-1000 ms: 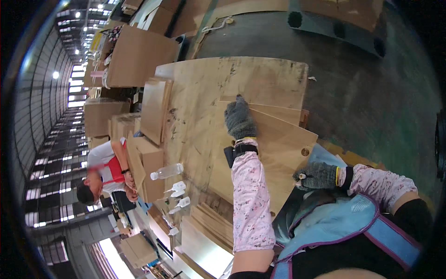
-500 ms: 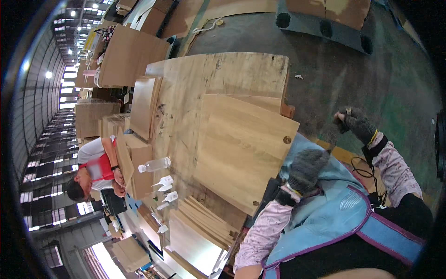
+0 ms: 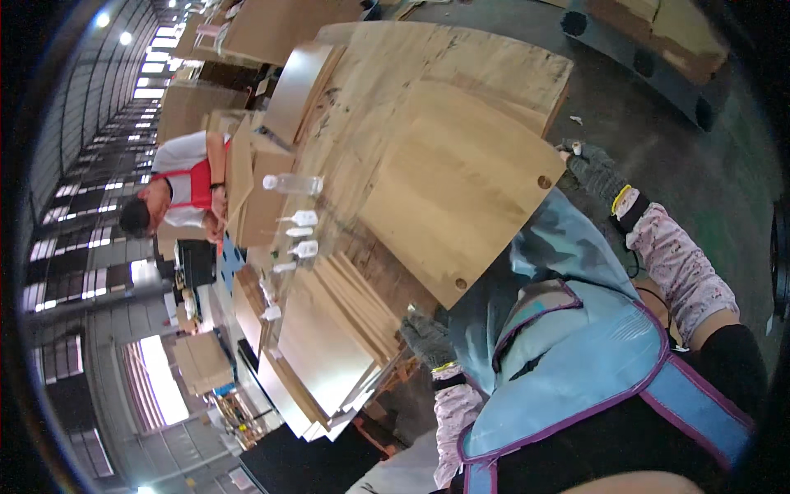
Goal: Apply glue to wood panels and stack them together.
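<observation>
A light wooden panel with two round dark holes near its front edge lies on a large worn wooden worktable. My right hand, in a grey glove with bare fingertips, is at the panel's right front corner. Its fingertips look slightly apart; whether they touch the edge I cannot tell. My left hand, gloved the same way, is off the panel's left front corner with fingers stretched out, holding nothing visible. It is close to a stack of boards. A blue apron covers my front.
A clear plastic bottle and several small white bottles stand left of the panel. Farther left, a person in a red apron handles a board beside cardboard boxes. More boards lie at the table's far end.
My view has turned. My hands have moved apart: the right has come to the panel's right corner, the left has gone out past its left corner and opened.
</observation>
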A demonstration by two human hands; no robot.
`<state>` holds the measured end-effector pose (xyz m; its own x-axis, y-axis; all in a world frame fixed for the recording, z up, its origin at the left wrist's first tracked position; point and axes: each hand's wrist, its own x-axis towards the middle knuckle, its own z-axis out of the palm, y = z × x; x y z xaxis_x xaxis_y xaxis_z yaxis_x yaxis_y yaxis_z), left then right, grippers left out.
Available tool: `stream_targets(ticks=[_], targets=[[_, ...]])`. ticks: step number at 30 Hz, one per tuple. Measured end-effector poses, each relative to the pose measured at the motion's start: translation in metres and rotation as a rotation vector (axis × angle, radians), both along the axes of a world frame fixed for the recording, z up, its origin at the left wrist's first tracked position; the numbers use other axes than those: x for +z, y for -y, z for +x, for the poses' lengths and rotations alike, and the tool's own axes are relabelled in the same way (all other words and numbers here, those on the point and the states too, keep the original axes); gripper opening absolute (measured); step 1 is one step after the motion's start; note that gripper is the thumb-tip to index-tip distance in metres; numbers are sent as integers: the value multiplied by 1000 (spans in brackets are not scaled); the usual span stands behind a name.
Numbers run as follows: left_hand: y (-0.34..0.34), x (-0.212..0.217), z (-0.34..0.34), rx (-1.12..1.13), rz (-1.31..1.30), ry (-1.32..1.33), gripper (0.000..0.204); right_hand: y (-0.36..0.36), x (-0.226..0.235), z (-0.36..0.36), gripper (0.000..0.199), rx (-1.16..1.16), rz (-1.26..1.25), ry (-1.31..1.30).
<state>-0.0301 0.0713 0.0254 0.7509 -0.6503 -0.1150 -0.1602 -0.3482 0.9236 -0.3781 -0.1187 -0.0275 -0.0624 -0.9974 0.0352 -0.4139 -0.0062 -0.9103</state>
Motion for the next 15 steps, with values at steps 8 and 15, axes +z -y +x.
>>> stream_targets(ticks=[8,15], targets=[[-8,-17,-2,-286,127,225,43,6,-7,-6,16,61,95,155],[-4,-18,2,-536,-162,256,64,-18,28,-9,22,58,38,413]])
